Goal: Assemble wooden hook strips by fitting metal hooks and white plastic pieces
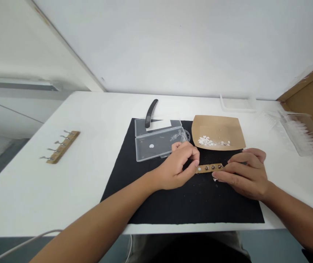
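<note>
A short light-brown strip (209, 168), with a row of small round metal pieces and one white dot, lies on the black mat (189, 208). My left hand (180, 166) is closed, thumb and forefinger together at the strip's left end, which they hide. My right hand (245, 175) is closed at the other end, fingertips beside the last metal piece; what they pinch is mostly hidden. Just below the right fingertips is a small white bit (215, 179). Behind the hands stands a brown paper tray (218, 126) with small white pieces in it.
An open clear plastic case (151, 148) lies on the mat's far left, a black curved file (151, 113) across its lid. Further left, a wooden strip (63, 148) carries several metal clips. Clear boxes of white nail-like tips (304, 137) sit at the right.
</note>
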The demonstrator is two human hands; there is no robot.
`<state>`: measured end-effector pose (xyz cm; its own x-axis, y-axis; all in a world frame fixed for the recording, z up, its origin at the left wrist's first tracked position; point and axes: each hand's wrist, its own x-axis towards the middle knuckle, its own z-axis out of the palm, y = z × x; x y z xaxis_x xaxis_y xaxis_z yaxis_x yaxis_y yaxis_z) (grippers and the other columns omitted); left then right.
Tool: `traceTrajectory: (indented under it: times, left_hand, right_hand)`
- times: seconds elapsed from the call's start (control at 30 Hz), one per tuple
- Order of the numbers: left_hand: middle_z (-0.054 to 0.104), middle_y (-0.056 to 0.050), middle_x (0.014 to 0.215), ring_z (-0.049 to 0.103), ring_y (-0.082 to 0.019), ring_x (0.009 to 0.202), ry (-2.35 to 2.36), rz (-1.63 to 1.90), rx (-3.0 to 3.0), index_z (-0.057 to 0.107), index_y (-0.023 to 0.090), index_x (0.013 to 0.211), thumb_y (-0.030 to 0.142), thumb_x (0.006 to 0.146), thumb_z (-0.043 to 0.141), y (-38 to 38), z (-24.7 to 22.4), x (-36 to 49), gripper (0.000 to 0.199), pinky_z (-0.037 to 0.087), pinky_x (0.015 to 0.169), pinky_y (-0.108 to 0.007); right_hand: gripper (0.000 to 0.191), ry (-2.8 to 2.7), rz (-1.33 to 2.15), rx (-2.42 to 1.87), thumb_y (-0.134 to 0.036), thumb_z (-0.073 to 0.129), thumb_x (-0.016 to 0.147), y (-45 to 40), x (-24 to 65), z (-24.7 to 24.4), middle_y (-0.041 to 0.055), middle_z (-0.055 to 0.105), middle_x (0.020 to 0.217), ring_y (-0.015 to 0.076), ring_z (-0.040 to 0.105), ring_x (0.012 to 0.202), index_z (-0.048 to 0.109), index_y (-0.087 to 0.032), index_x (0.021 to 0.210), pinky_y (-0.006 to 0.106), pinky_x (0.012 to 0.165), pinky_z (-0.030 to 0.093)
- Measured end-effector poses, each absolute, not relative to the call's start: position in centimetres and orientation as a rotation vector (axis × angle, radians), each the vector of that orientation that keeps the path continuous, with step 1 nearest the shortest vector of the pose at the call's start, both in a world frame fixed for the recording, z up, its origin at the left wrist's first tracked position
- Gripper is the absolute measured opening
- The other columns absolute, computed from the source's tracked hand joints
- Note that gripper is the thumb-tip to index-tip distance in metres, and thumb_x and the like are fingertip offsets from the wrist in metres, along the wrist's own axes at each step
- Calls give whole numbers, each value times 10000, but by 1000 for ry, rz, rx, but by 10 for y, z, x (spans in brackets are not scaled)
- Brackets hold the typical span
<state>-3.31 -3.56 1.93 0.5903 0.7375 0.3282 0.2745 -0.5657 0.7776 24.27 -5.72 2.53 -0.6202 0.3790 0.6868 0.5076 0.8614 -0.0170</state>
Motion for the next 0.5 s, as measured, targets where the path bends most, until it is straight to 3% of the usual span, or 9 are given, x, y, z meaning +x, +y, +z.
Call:
traceTrajectory:
  times: [0.27,0.5]
  left_hand:
    - [483,9,822,415,-185,773,715,873,2162,325,230,883,289,1113,201,-39,18,-34,267,302,922,-439]
    - [537,-7,820,457,-207,842,722,727,2213,377,224,878,276,1114,192,-40,25,-34,304,285,962,-462]
  right_hand:
    - [201,-2272,-220,-660,-205,749,981,-53,240,27,-73,756,747,175,623,796,780,-376,1082,424,847,369]
    - [137,-2270,-155,-685,-245,766,981,-50,241,26,-41,751,765,183,624,822,780,-313,1098,402,806,372]
